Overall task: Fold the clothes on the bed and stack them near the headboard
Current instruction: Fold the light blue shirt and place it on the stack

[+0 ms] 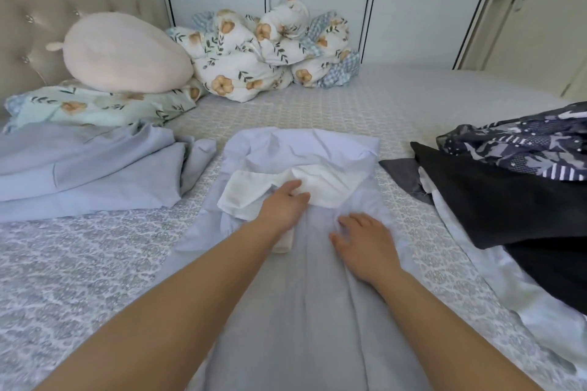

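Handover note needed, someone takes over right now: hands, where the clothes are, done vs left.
Left hand: flat, fingers on the white lining of the pale blue garment spread mid-bed.
Right hand: open, pressing the same garment beside it.
Done: what looks like folded pale blue clothes lie at left, below the pillow near the headboard.
Left: finish folding this garment and stack it; the dark pile at right, black and patterned pieces, is unfolded.
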